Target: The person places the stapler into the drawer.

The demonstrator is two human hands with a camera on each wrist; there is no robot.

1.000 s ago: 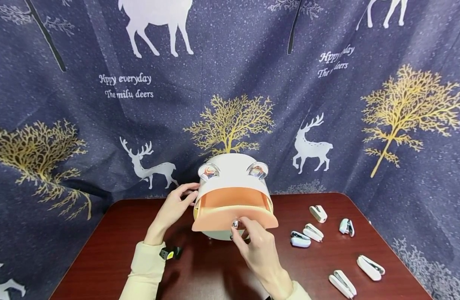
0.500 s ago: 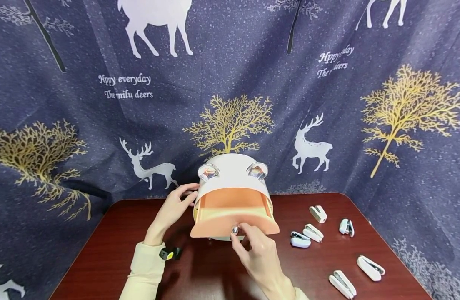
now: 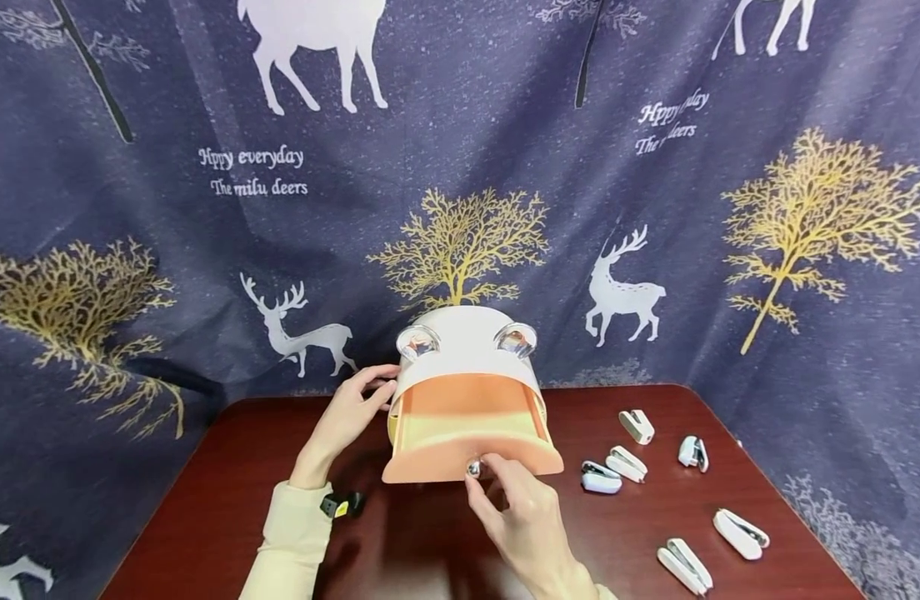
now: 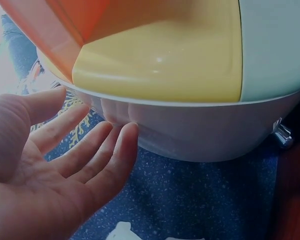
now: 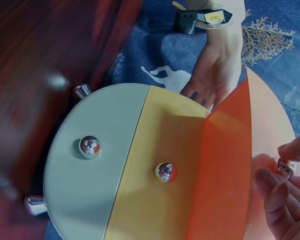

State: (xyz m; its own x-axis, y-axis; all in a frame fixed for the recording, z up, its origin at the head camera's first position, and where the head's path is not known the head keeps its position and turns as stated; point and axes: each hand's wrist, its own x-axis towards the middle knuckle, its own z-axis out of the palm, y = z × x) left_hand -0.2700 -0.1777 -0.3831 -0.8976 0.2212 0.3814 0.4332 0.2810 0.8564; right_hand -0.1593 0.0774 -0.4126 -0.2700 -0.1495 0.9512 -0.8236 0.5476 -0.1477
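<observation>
Right hand (image 3: 527, 517) at a drawer knob: thumb and fingers pinch the small silver knob (image 3: 473, 468), which sits at the middle of the front of the orange drawer (image 3: 430, 465). The drawer juts out toward the person from the white rounded cabinet (image 3: 467, 333), whose body rises directly behind the grip and carries two shiny, eye-like domes (image 3: 516, 340) above it. Below the grip, as the right wrist view shows, lie a yellow drawer front (image 5: 150, 145) and a green drawer front (image 5: 97, 190), both flush, each with its own knob. Left of the grip, the left hand (image 3: 347, 417) is held at the cabinet's side with its fingers spread; whether the fingertips press on the wall I cannot tell. To the right of the grip, well apart from the pinching fingers, six small staplers (image 3: 627, 465) lie scattered on the reddish-brown table (image 3: 422, 542).
</observation>
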